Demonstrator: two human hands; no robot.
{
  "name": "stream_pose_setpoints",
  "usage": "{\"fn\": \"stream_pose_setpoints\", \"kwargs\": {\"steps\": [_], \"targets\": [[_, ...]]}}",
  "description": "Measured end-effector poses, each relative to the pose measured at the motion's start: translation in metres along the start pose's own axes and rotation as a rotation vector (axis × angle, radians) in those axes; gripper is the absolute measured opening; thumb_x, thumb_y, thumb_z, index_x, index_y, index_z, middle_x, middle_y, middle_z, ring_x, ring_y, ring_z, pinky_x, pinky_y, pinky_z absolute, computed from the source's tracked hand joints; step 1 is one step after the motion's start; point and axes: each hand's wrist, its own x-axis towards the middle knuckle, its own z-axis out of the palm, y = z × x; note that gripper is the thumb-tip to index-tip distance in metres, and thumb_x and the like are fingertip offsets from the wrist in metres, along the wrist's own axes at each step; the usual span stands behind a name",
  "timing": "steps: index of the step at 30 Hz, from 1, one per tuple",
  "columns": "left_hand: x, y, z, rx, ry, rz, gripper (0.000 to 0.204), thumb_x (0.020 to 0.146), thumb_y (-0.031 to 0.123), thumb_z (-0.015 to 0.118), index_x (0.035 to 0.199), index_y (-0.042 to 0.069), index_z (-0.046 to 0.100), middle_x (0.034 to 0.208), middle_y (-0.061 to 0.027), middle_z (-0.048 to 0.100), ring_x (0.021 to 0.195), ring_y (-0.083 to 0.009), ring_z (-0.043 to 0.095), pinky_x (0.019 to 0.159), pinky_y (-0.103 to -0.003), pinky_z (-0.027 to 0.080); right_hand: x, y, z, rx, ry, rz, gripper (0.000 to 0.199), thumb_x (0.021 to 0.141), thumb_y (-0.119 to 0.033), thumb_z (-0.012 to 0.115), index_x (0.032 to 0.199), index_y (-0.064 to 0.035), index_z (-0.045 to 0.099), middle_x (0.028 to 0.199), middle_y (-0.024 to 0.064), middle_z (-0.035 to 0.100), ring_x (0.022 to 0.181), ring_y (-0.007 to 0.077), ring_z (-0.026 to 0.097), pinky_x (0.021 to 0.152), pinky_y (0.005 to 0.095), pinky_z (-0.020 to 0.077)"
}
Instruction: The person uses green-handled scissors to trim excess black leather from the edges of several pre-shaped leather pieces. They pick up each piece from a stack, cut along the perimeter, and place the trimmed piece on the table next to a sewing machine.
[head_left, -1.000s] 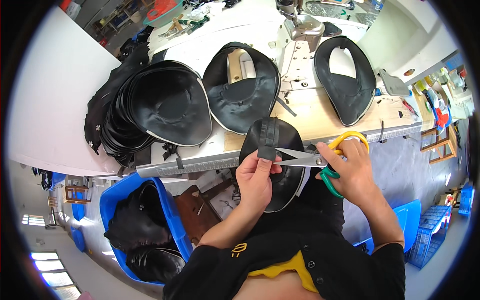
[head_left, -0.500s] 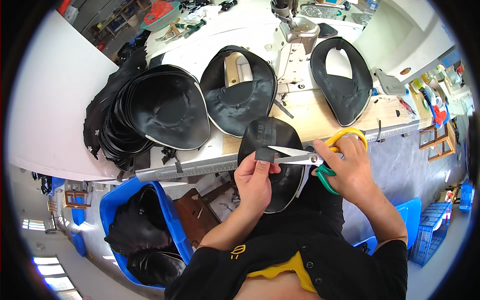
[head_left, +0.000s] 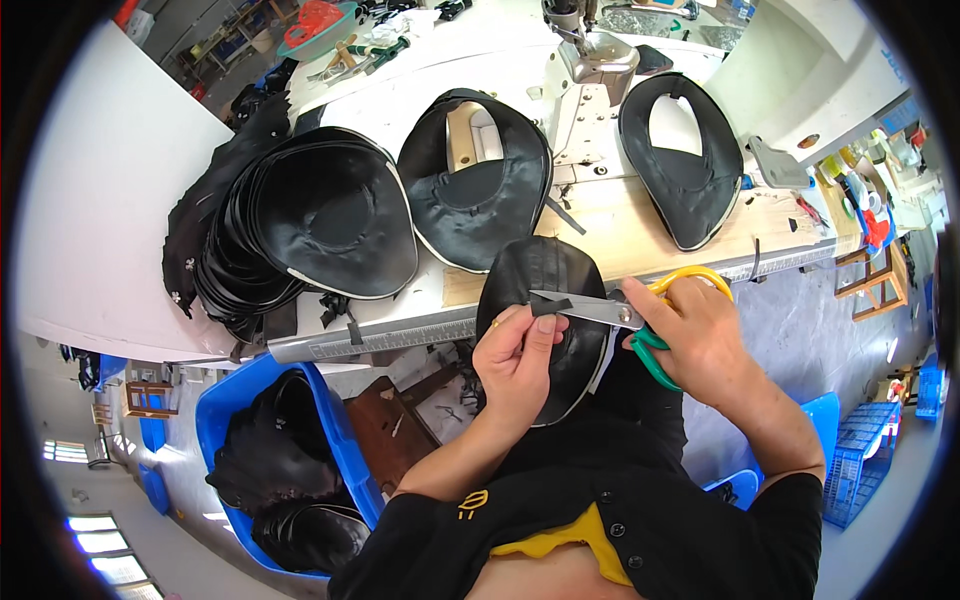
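Note:
My left hand (head_left: 518, 362) pinches a small black strip at the edge of a black oval leather piece (head_left: 548, 330) held over my lap. My right hand (head_left: 692, 335) grips scissors with yellow and green handles (head_left: 640, 310), whose blades close on that strip next to my left fingertips. The leather piece hangs in front of the table's front edge, partly hidden by both hands.
On the worktable lie a stack of black oval pieces (head_left: 300, 225), another piece with a cut-out (head_left: 475, 195) and one more (head_left: 685, 165) beside a sewing machine (head_left: 600, 60). A metal ruler (head_left: 390, 338) runs along the table edge. A blue bin (head_left: 280, 450) of black pieces stands below left.
The scissors' blades have come together on the strip, and both hands with the leather piece have stayed in nearly the same place.

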Motion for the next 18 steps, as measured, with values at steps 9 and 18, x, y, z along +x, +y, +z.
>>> {"fn": "stream_pose_setpoints", "kwargs": {"steps": [9,18], "targets": [[-0.004,0.002,0.005,-0.153,0.003,-0.044,0.014,0.087,-0.002,0.056,0.1,-0.007,0.059,0.086,-0.0107,0.058,0.077,-0.0142,0.061,0.067,-0.024,0.051,-0.012,0.009,0.005,0.401,0.08,0.351,0.064,0.064,-0.01,0.078,0.121,-0.0043,0.05,0.089,0.0104,0.057,0.076,0.0208,0.056,0.067,0.0321,0.0465],[-0.011,0.03,-0.014,-0.074,-0.333,0.028,0.008,0.085,0.002,0.058,0.09,-0.004,0.06,0.08,-0.0079,0.056,0.067,-0.0135,0.056,0.058,-0.025,0.045,0.007,-0.011,0.045,1.327,0.141,0.546,0.061,0.072,0.013,0.053,0.127,-0.0083,0.039,0.09,0.0006,0.051,0.072,0.0044,0.044,0.063,0.0205,0.0398]]}}
